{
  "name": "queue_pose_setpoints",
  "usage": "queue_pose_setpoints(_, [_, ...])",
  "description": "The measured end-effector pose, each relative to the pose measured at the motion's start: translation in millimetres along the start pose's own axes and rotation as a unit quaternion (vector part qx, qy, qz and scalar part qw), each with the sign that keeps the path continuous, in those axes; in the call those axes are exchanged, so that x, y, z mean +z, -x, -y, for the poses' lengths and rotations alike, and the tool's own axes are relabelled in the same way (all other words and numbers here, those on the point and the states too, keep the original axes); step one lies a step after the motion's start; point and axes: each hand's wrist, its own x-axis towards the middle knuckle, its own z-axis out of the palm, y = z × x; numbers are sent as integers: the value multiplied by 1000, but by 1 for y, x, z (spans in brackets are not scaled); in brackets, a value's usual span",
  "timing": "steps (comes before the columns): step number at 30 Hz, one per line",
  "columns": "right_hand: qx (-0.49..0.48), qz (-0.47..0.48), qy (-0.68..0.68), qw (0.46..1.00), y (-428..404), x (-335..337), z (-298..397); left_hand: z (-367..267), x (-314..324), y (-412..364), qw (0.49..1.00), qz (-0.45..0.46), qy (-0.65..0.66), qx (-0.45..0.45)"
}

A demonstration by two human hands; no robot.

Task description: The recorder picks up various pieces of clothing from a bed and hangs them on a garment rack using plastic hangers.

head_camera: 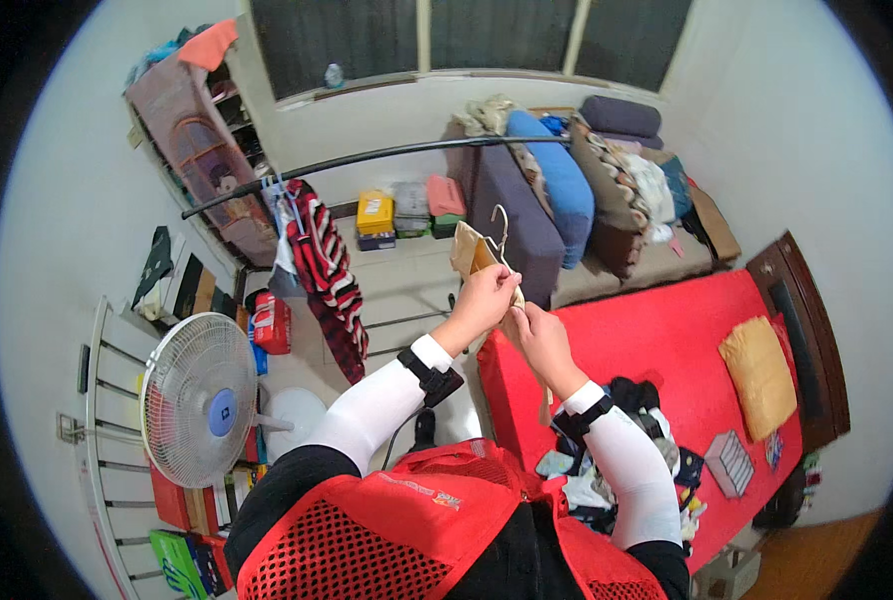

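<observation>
A tan garment (pixel 470 251) hangs on a light clothes hanger (pixel 500 225) in front of me, its hook pointing up. My left hand (pixel 484 300) pinches the garment beside the hanger's arm. Close by on the right, my right hand (pixel 542 341) grips the garment's upper edge near the hanger's lower end; part of the cloth hangs below it. The fingers hide much of the hanger. Left of my hands, a red, black and white striped garment (pixel 326 262) hangs from a dark metal rail (pixel 386 152).
A bed with a red sheet (pixel 611 330) stands at right, bearing a clothes pile (pixel 589 487), a yellow pillow (pixel 760 377) and a wire-like box (pixel 729 463). A standing fan (pixel 199 401) is at left. A sofa with cushions (pixel 559 180) and shoe boxes (pixel 375 214) lie beyond.
</observation>
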Motion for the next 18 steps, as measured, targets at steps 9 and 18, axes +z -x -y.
queue_pose_setpoints(9, [-46, 43, -28, 998, -131, 117, 72, 45, -156, -74, 984, -93, -151, 8])
queue_pose_setpoints(18, [-71, 61, -42, 995, -216, 200, 129, 76, -264, -125, 980, -139, -143, -3])
